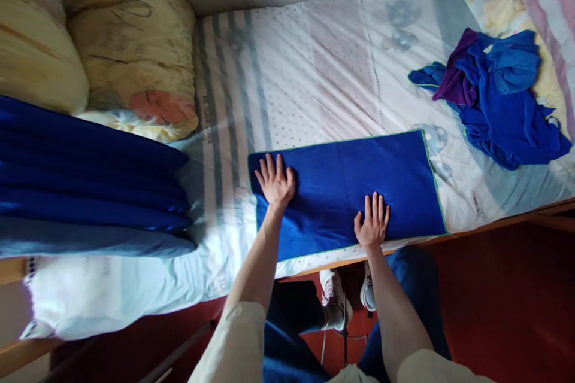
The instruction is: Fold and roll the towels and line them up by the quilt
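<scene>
A blue towel [341, 179] with thin green edging lies spread out on the bed, near its front edge. My left hand [275, 182] rests flat on the towel's left part, close to its upper left corner, fingers spread. Lower and further right, my right hand [372, 221] lies on the cloth near its front edge, with the fingers stretched out and the thumb apart. Neither hand grips anything. The surface looks mostly smooth, with slight creases beside my left hand and a small fold at the left edge.
A patterned sheet [305, 60] covers the bed. At the right lies a crumpled heap of blue cloths [503, 108] with a purple cloth [460, 72] among them. Yellow pillows [135, 42] and blue hanging fabric [90, 173] are at the left. Below is a red floor [498, 287].
</scene>
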A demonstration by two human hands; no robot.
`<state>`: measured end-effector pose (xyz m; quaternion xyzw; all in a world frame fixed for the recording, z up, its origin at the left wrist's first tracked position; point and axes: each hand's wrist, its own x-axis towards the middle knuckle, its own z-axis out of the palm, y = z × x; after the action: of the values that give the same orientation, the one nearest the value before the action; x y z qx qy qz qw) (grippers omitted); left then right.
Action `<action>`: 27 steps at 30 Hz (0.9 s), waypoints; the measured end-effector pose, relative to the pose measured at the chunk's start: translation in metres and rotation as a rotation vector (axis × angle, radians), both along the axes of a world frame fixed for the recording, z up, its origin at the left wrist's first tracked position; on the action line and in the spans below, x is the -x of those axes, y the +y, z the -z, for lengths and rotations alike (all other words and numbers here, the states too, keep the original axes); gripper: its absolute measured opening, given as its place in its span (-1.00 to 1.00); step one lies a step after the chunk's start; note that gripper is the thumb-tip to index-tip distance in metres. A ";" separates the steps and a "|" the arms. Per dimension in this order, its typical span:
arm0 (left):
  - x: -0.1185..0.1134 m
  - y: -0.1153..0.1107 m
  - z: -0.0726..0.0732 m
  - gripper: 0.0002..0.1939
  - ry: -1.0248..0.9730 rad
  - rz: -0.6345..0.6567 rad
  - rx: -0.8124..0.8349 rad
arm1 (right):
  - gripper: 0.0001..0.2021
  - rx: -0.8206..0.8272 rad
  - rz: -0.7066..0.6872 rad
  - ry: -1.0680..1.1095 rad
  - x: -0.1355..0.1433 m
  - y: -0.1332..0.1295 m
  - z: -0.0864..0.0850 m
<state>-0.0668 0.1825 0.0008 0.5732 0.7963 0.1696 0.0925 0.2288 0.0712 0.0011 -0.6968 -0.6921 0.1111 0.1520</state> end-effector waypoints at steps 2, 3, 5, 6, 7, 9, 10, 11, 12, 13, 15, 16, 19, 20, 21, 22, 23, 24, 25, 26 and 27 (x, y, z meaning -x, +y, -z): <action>0.027 0.005 -0.002 -0.33 -0.013 0.000 0.009 | -0.35 -0.006 0.001 -0.012 0.000 0.000 0.000; 0.035 0.007 -0.003 -0.34 -0.019 0.012 0.013 | -0.35 -0.011 0.000 -0.017 0.001 0.000 0.000; 0.039 0.008 -0.006 -0.34 -0.028 0.034 0.011 | -0.36 -0.026 -0.002 -0.024 0.001 0.000 0.000; 0.035 0.004 -0.007 -0.35 -0.031 0.043 0.005 | -0.37 -0.037 -0.001 -0.027 0.002 0.000 0.000; 0.027 -0.004 -0.009 -0.35 -0.034 0.057 -0.002 | -0.38 -0.048 0.000 -0.028 0.002 0.000 0.000; 0.004 -0.032 -0.011 -0.35 -0.045 0.104 -0.010 | -0.38 -0.059 0.001 -0.027 0.002 0.000 0.000; -0.008 -0.053 -0.012 -0.36 -0.053 0.142 -0.002 | -0.38 -0.056 0.000 -0.025 0.002 -0.001 0.000; -0.020 -0.075 -0.013 -0.36 -0.059 0.164 0.010 | -0.38 -0.049 -0.001 -0.023 0.002 -0.001 0.000; -0.029 -0.099 -0.014 -0.36 -0.061 0.166 0.022 | -0.38 -0.038 -0.002 -0.021 0.001 -0.001 0.000; -0.035 -0.122 -0.014 -0.36 -0.056 0.151 0.030 | -0.37 -0.026 -0.003 -0.019 0.001 -0.001 0.000; -0.038 -0.161 -0.015 -0.36 -0.041 0.101 0.036 | -0.37 -0.009 -0.006 -0.015 0.000 -0.001 0.000; -0.035 -0.175 -0.015 -0.35 -0.031 0.075 0.033 | -0.37 -0.007 -0.006 -0.015 0.000 -0.001 0.000; -0.019 -0.195 -0.013 -0.32 0.008 -0.014 0.007 | -0.38 -0.024 -0.003 -0.015 0.000 0.000 0.000; -0.014 -0.196 -0.013 -0.31 0.022 -0.047 -0.004 | -0.38 -0.031 -0.003 -0.016 0.000 0.000 0.001; -0.010 -0.195 -0.012 -0.30 0.030 -0.079 -0.015 | -0.38 -0.034 -0.005 -0.018 0.000 0.000 0.001; -0.008 -0.194 -0.011 -0.30 0.033 -0.111 -0.025 | -0.38 -0.035 -0.007 -0.021 0.000 0.000 0.001; -0.008 -0.192 -0.010 -0.30 0.031 -0.139 -0.032 | -0.38 -0.033 -0.009 -0.026 0.000 0.000 0.001; -0.008 -0.191 -0.010 -0.32 0.024 -0.162 -0.037 | -0.38 -0.031 -0.009 -0.032 0.000 0.001 0.002; -0.010 -0.190 -0.010 -0.33 0.015 -0.178 -0.037 | -0.38 -0.029 -0.008 -0.040 -0.001 0.001 0.002; -0.011 -0.189 -0.010 -0.34 0.005 -0.189 -0.034 | -0.39 -0.027 -0.006 -0.046 -0.001 0.001 0.002; -0.012 -0.188 -0.011 -0.34 -0.007 -0.198 -0.027 | -0.40 -0.026 -0.003 -0.052 -0.002 0.002 0.001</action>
<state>-0.0545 -0.0055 0.0114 0.4924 0.8463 0.1905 0.0706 0.2306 0.0731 -0.0001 -0.6962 -0.6984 0.0842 0.1431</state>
